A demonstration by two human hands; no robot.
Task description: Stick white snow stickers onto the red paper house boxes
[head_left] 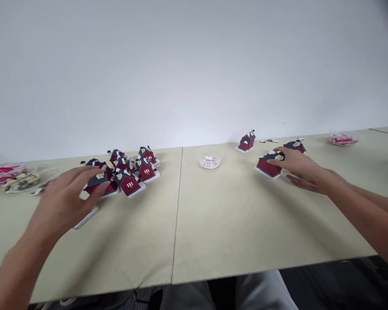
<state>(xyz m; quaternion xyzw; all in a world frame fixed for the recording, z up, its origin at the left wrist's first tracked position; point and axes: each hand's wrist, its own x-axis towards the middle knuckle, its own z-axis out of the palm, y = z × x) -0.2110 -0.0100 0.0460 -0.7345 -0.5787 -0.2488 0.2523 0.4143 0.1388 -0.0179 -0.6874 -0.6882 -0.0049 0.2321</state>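
Observation:
My left hand (67, 193) hovers over the left end of a cluster of model houses, thumb and fingers apart. Just beyond it is a dark red house (111, 188) with a dark, snow-patched roof. A white base edge (86, 218) shows under the thumb; the hand hides what stands on it. On the right, my right hand (291, 161) grips another small model house (267, 167) by its roof. Below that wrist are fingers (302, 184) of what seems to be another hand, and a second forearm (375, 198) runs behind; whose they are is unclear.
A clear bowl of small red-and-white pieces (210, 162) stands mid-table. One house (246, 142) is near the wall, another (295, 146) behind my right hand. Bags of red pieces (342, 139) and trays of pale parts (22, 181) lie at the sides. A seam (177, 206) crosses the table.

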